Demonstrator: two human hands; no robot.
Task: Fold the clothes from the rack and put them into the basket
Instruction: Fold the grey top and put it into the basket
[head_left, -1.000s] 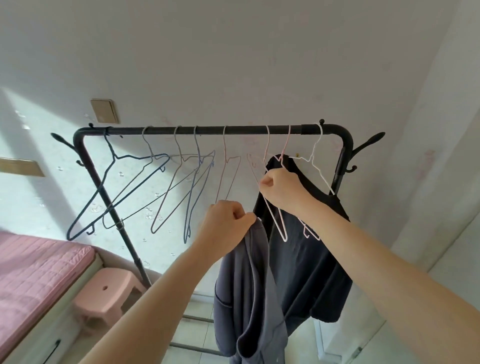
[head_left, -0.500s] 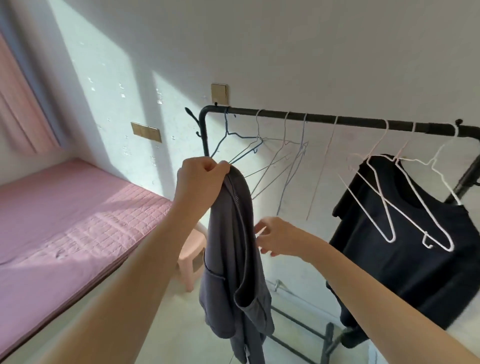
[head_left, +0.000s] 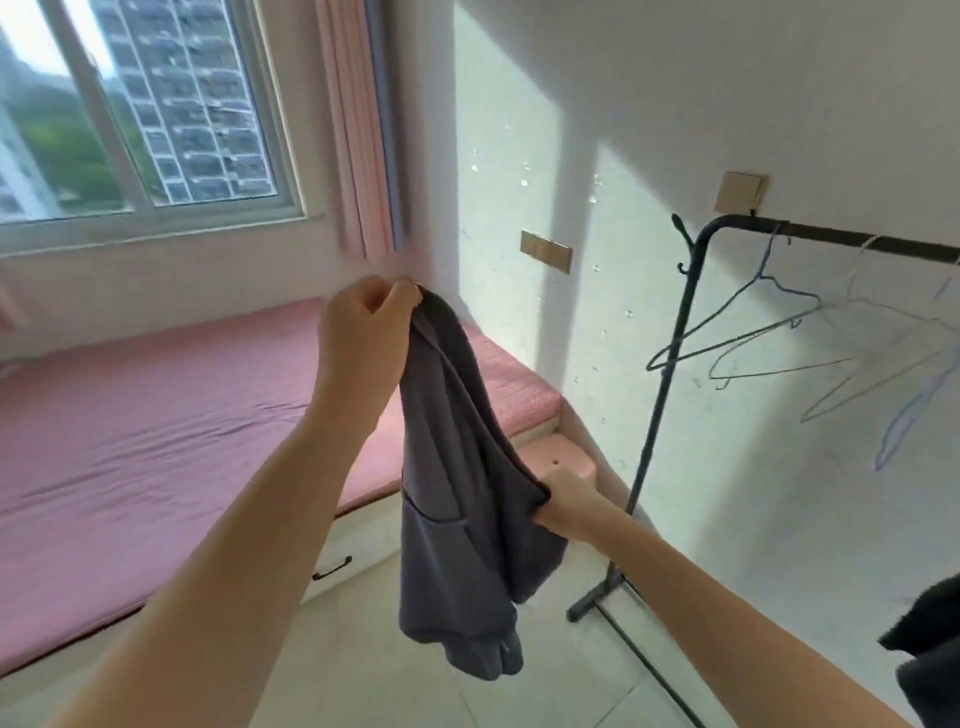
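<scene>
A dark grey garment (head_left: 457, 519) hangs in the air in front of me. My left hand (head_left: 363, 332) grips its top edge high up. My right hand (head_left: 566, 501) grips its right edge lower down. The black clothes rack (head_left: 670, 374) stands to the right against the wall, with several empty wire hangers (head_left: 769, 332) on its bar. A corner of a black garment (head_left: 930, 644) shows at the right edge. No basket is in view.
A bed with a pink mattress (head_left: 156, 441) fills the left under a window (head_left: 130, 104). A pink stool (head_left: 558, 460) stands between bed and rack. The rack's base bar (head_left: 639, 649) runs across the tiled floor.
I have turned left, away from the rack, carrying the grey garment toward the bed. My right hand has left the hanger and taken hold of the garment's right edge.
</scene>
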